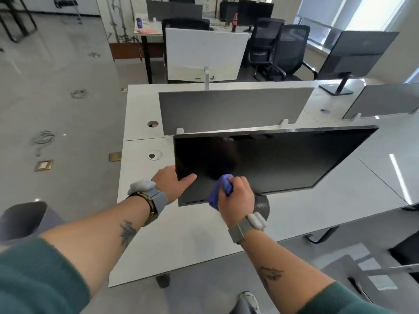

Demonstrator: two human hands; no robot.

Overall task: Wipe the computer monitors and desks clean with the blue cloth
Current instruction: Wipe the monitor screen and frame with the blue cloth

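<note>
Head view: left hand [169,183] steadies the monitor [267,164] by its corner, thumb across the screen, while right hand [237,196] fingers curl round the blue cloth [221,189] low on the glass. Best sweep sideways in overlapping, gentle passes, left hand bracing against tilt.

No legible text, brand or number, label on distant bottle [235,21] too blurred

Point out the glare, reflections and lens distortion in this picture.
Head view: the wide lens splays the desk edges; the window at upper right is blown out; a bright streak glares on the desk at right; the dark monitor mirrors a dim blur above the blue cloth; far chairs look soft.
</note>
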